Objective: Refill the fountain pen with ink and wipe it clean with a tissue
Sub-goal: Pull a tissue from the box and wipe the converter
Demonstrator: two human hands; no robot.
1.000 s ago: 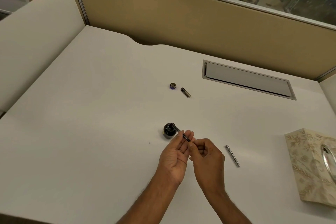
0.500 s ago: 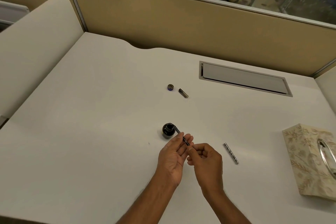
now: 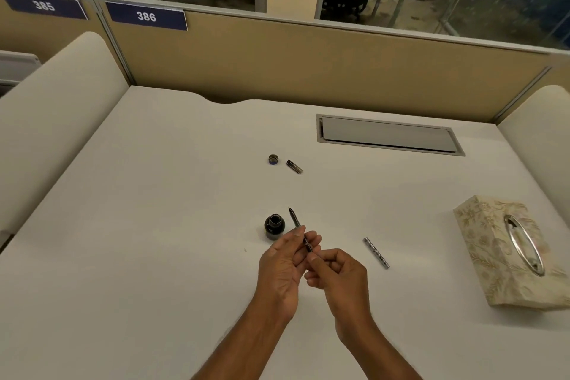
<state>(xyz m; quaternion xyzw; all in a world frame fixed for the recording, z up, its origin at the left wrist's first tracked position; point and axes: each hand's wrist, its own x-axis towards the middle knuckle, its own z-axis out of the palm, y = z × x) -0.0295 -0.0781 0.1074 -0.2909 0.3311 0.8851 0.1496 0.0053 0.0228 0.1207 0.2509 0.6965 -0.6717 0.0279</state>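
Near the desk's (image 3: pixel 154 225) front edge, both hands (left hand (image 3: pixel 282 268), right hand (image 3: pixel 336 278)) pinched the pen section (image 3: pixel 300 231). Its nib had lifted clear of the ink bottle (image 3: pixel 273 226); filling looked done, wiping next.

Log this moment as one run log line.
both hands hold pen section | nib out of open ink bottle | tissue box untouched

Both hands (image 3: pixel 311 268) meet, fingers pinched, forearms converging.

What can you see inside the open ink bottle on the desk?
The ink bottle stands uncapped beside the left hand. Its mouth shows only darkness; the ink level cannot be made out. The pen nib is outside it, in the air.
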